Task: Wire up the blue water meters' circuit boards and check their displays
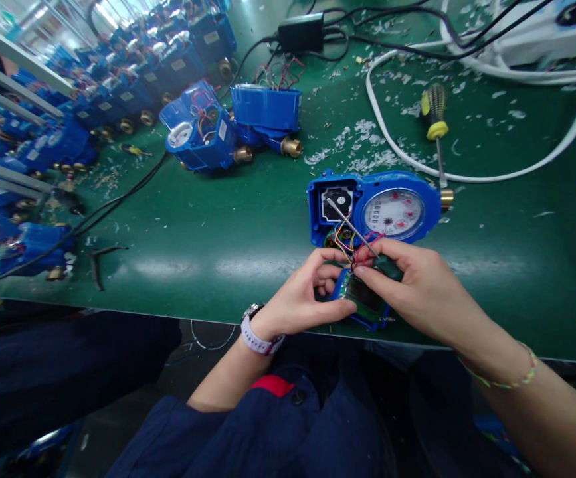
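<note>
Green counter under bright light

A glossy green counter (517,265) spreads in front of me and fills most of my view, its near edge running right across just before me. Pale gleams (248,262) of light lie along its surface, strongest towards that edge. Away to my upper left, pale rails (18,56) slant down across the view, and beyond them the room turns bright and too blurred for me to make out. Below the counter I see a dark floor (113,415), deep in shade.
</note>
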The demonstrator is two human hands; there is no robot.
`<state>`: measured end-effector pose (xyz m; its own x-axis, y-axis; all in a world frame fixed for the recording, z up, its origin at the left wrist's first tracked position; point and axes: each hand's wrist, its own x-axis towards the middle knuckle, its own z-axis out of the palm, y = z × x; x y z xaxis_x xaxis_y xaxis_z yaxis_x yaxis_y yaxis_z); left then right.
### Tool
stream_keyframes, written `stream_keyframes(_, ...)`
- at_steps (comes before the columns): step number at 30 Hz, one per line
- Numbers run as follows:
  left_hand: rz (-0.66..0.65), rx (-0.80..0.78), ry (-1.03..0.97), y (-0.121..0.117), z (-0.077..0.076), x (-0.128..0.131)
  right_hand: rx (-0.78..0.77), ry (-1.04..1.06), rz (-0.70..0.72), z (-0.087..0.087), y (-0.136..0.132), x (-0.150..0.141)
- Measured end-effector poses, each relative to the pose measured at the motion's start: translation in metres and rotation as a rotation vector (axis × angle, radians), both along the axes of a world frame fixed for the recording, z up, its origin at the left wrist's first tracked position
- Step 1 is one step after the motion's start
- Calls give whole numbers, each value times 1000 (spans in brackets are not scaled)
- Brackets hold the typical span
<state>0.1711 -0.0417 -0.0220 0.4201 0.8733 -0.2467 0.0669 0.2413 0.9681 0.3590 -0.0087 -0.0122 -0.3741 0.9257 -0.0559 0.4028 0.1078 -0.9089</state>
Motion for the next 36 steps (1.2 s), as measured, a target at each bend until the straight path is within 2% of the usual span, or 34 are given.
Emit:
stream_keyframes(3, 20, -80, -59, 0, -1, 0, -23, -13, 35, 2, 1, 1)
stream_keyframes(7, 44, -119, -99, 0, 1, 3, -28, -21, 14, 3, 1, 0)
stream_keyframes(22, 44, -107, -116, -1, 4, 2, -71, 69, 11, 4, 5, 0)
stream_keyframes(31, 56, -111, -104, 0, 5, 4, -69, -5, 56, 7, 4, -1)
stream_keyframes(36, 58, -94, -86, -1, 6, 4, -119, 6, 39, 7, 4, -1)
